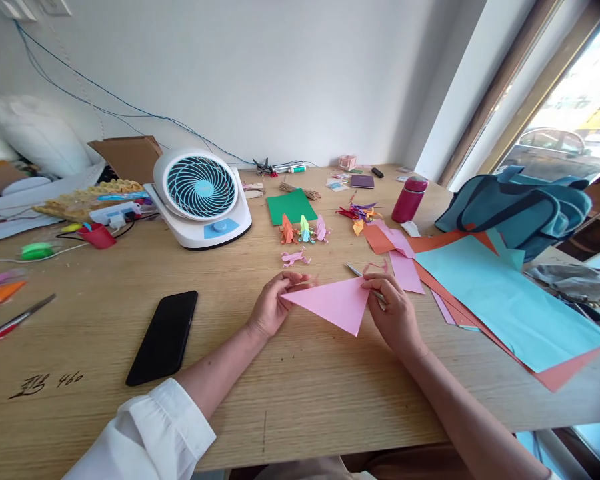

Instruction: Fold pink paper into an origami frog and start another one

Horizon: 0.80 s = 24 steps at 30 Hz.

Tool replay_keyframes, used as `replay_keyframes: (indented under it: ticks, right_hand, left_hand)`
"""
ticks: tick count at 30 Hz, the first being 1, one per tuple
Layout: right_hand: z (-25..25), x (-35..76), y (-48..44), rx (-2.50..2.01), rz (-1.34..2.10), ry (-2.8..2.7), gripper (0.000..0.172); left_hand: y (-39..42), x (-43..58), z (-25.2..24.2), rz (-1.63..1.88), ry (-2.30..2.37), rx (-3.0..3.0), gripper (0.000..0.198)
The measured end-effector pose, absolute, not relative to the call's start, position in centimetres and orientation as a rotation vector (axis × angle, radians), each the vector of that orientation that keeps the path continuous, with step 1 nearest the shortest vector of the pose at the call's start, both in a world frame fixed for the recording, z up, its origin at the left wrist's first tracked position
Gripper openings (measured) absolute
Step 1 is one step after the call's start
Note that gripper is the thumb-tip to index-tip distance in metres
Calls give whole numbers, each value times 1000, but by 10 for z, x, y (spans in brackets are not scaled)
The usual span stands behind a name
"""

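Observation:
A pink paper triangle is held between my two hands above the table, one point facing down toward me. My left hand pinches its left corner. At the upper right corner, my right hand grips the paper, with a slim silver pointed tool partly hidden by the fingers. Just beyond, a pink folded figure lies on the wood. Behind it stand an orange folded figure, a green and blue one and a pink one, near a green sheet.
A black phone lies left of my left arm. Behind it is a white fan. Large blue paper over orange sheets covers the right side, near a teal bag and a red bottle. Scissors lie far left.

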State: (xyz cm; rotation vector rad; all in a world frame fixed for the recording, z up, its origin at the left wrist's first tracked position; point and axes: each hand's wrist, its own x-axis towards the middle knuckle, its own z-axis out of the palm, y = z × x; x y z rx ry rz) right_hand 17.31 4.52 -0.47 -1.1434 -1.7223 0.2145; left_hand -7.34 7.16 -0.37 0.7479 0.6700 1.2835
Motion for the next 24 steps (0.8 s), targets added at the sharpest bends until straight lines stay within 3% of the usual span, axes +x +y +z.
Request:
replay_keyframes:
  ticks: [6,11,17,24]
  right_hand:
    - [-5,173,46,-1130,207,-1743,21]
    - [-7,173,47,-1125,210,-1739,20]
    - [-7,170,47,-1086,203,-1735,23]
    - [-4,165,45,-1087,231,-1769,25]
  left_hand:
    - [69,-73,-1,1435,952,1123,27]
    - [50,-63,9,1263,925,1740,20]
    - [40,-54,2,940,734,2549,57]
    - [41,-54,-3,942,704,2680,48]
